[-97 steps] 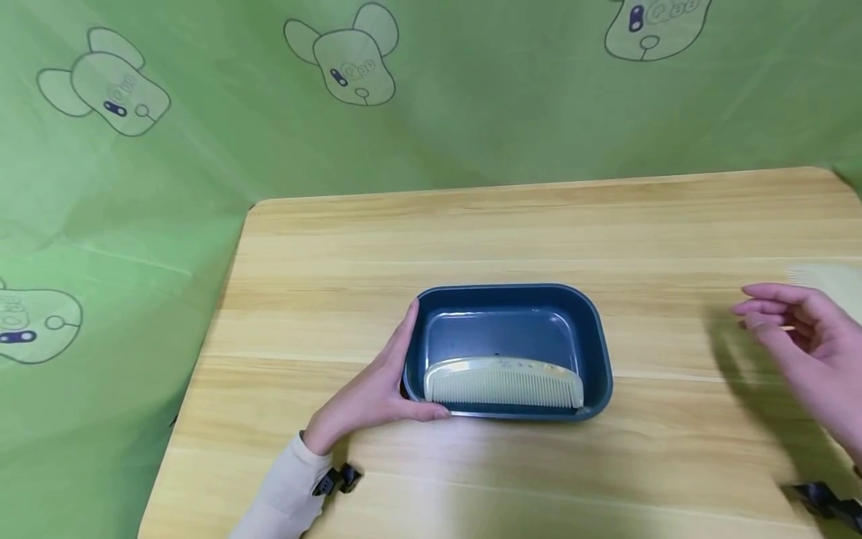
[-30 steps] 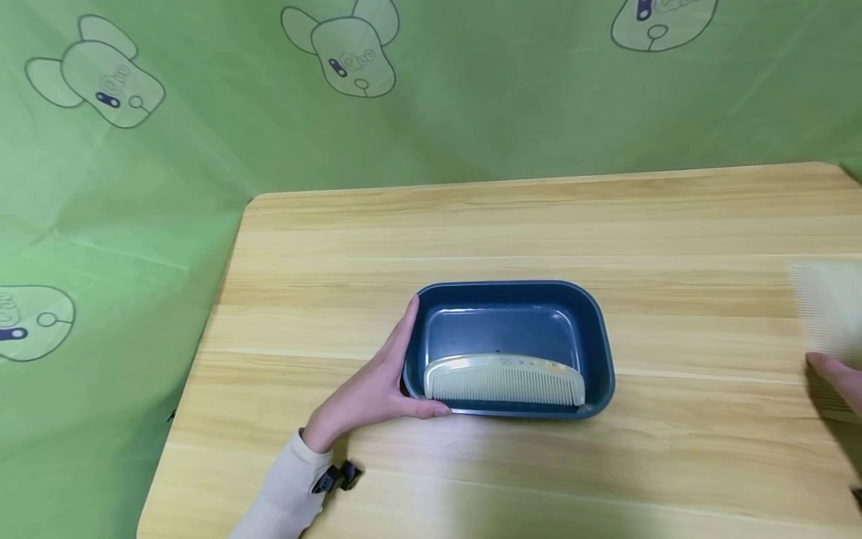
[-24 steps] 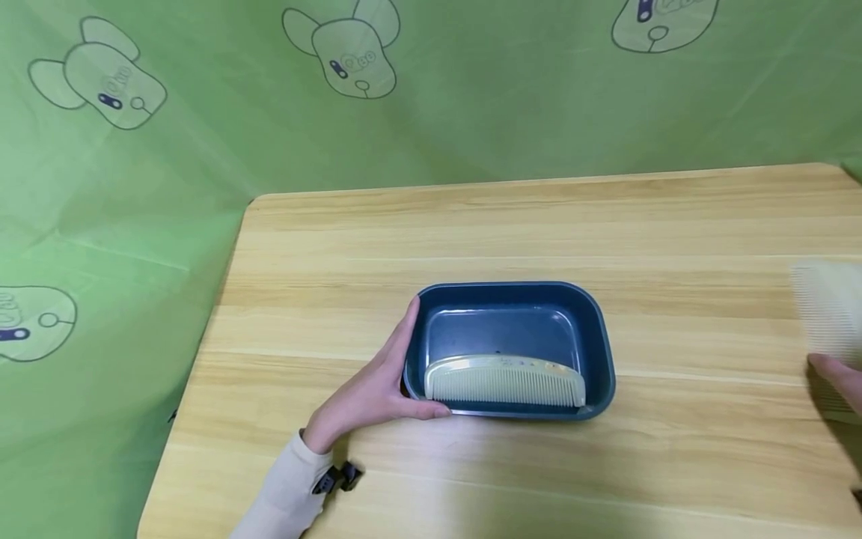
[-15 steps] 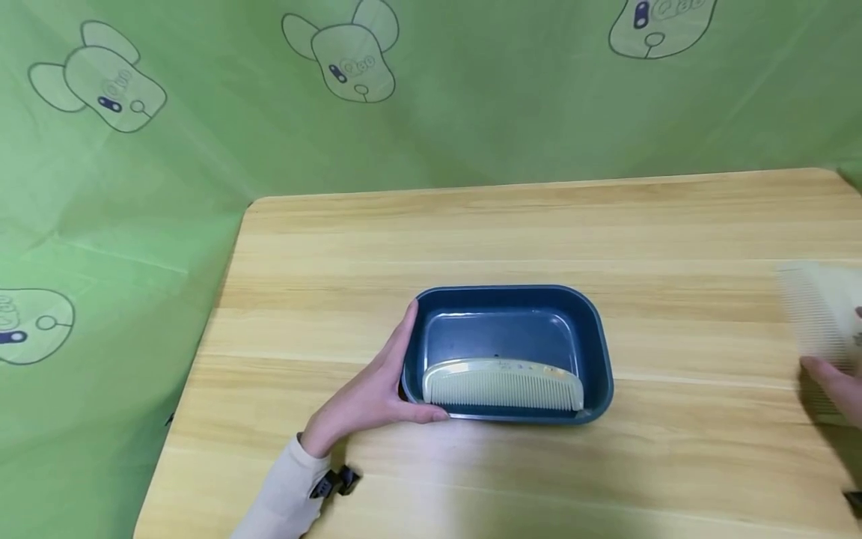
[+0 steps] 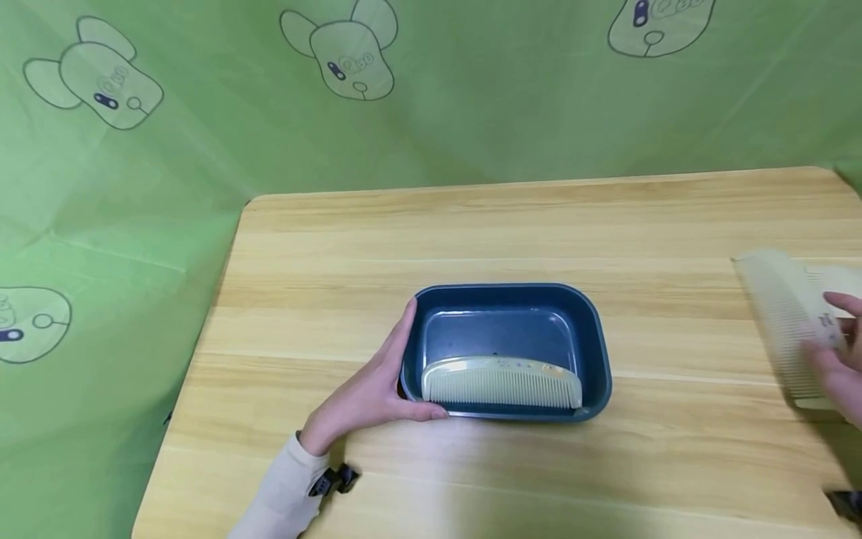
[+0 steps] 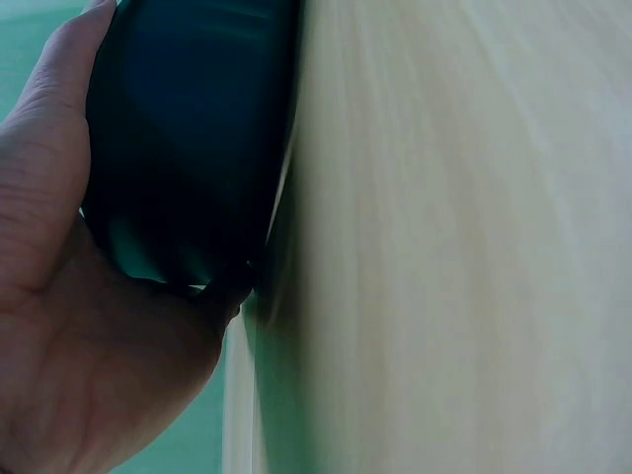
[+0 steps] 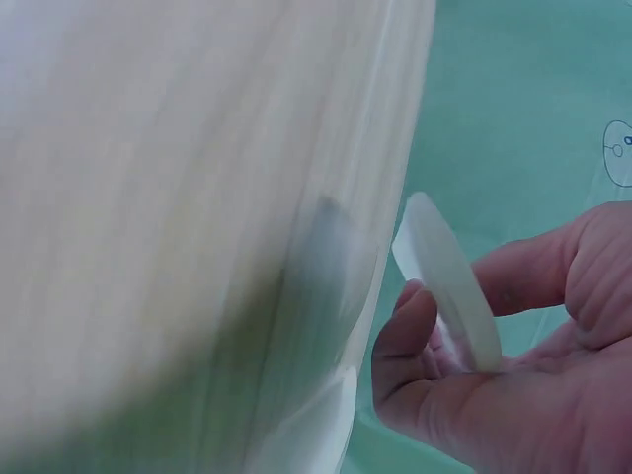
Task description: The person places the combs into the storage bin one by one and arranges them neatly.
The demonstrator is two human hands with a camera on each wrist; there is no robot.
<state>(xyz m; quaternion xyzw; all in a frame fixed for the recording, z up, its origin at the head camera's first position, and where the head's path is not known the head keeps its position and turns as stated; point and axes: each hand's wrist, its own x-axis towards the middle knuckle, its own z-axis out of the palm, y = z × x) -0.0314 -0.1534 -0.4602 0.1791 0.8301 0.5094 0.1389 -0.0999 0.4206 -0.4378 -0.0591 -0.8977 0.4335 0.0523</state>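
My left hand [image 5: 367,400] grips the near left corner of a dark blue rectangular basin [image 5: 597,352], thumb along the front rim and fingers along the left wall. A pale green comb [image 5: 501,385] with a curved back leans inside it, teeth toward me. At the right edge, my right hand [image 5: 843,370] pinches a second pale comb [image 5: 774,307] by its back, teeth facing left. The right wrist view shows this comb [image 7: 449,281] between thumb and fingers, raised off the table. Partly hidden under it, another pale comb [image 5: 838,278] lies on the table.
The wooden table [image 5: 471,239] runs up to a green cloth backdrop [image 5: 485,112] printed with cartoon heads. A wrist camera strap [image 5: 333,479] sits on the left sleeve, close over the table. Bare wood lies between the basin and the right-hand comb.
My right hand first reached right, out toward the combs, then took hold of one and lifted it leftward, uncovering another beneath. My left hand and the basin have stayed put.
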